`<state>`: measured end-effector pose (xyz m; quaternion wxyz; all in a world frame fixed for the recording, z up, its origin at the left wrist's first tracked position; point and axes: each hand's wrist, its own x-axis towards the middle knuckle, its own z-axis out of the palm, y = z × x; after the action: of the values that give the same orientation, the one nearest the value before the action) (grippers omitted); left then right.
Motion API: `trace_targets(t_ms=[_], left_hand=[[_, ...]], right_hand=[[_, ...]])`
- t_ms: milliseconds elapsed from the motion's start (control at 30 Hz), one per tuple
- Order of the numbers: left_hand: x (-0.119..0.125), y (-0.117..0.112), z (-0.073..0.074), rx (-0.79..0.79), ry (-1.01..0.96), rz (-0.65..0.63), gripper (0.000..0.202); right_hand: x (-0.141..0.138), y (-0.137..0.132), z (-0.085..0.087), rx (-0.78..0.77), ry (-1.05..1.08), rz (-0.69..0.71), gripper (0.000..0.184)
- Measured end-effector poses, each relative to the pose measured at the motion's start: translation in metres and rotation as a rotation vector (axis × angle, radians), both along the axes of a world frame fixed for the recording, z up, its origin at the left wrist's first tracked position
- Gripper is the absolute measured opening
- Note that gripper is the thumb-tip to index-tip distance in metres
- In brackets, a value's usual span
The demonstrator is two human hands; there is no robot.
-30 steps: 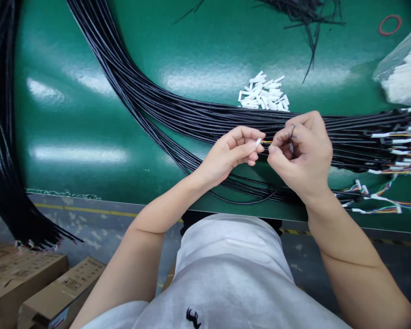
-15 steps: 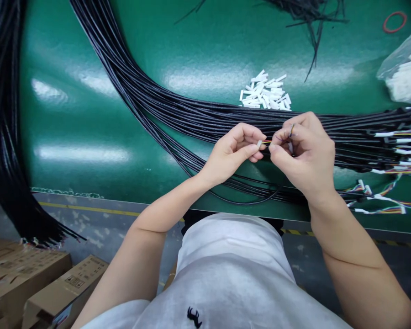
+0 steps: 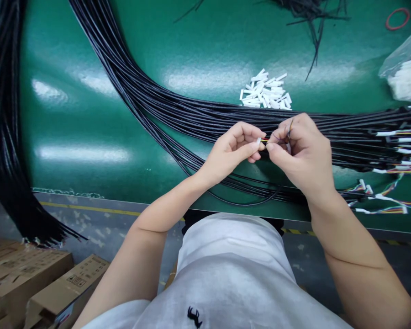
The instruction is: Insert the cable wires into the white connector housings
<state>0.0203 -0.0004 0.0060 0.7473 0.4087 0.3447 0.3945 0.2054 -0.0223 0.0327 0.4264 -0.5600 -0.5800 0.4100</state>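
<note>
My left hand (image 3: 233, 147) pinches a small white connector housing (image 3: 259, 140) between thumb and fingers. Thin coloured wires (image 3: 264, 140) run from the housing to my right hand (image 3: 301, 153), whose thumb and forefinger are closed on them close by. Loose wire ends (image 3: 289, 130) stick up over the right fingers. Both hands are just above a long bundle of black cables (image 3: 192, 112). Behind the bundle lies a heap of white connector housings (image 3: 267, 91). The wire tips between my fingers are partly hidden.
On the green table (image 3: 89, 119), cable ends with white connectors (image 3: 400, 151) lie at the right. A clear bag of white parts (image 3: 409, 75), a red ring (image 3: 397, 19) and black ties (image 3: 308, 11) lie farther back. Another cable bundle (image 3: 7, 137) hangs over the left edge, near cardboard boxes (image 3: 65, 288).
My right hand has shifted slightly left, closer to the white housing, so less wire shows between the hands. The left hand stays nearly in place with the housing.
</note>
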Motion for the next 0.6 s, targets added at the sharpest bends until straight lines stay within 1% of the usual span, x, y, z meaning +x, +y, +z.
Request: trace_targets(t_ms=[100, 167, 233, 267, 367, 600], left_hand=[[0.0, 0.002, 0.0, -0.015, -0.004, 0.054, 0.02], [0.0, 0.003, 0.001, -0.022, 0.013, 0.064, 0.016], [-0.001, 0.004, 0.003, -0.027, 0.015, 0.056, 0.016], [-0.001, 0.004, 0.003, -0.031, 0.008, 0.054, 0.017], [-0.001, 0.004, 0.005, -0.051, -0.007, 0.061, 0.017], [-0.002, 0.005, 0.008, -0.083, 0.017, 0.079, 0.018]], right_hand=[[0.003, 0.003, -0.001, -0.187, 0.254, 0.032, 0.008], [0.004, 0.006, 0.001, -0.285, 0.403, 0.022, 0.015], [0.005, 0.01, 0.003, -0.31, 0.49, -0.005, 0.026], [0.006, 0.011, 0.004, -0.318, 0.517, -0.011, 0.029], [0.008, 0.014, 0.004, -0.34, 0.554, -0.008, 0.028], [0.01, 0.013, 0.003, -0.397, 0.492, -0.009, 0.037]])
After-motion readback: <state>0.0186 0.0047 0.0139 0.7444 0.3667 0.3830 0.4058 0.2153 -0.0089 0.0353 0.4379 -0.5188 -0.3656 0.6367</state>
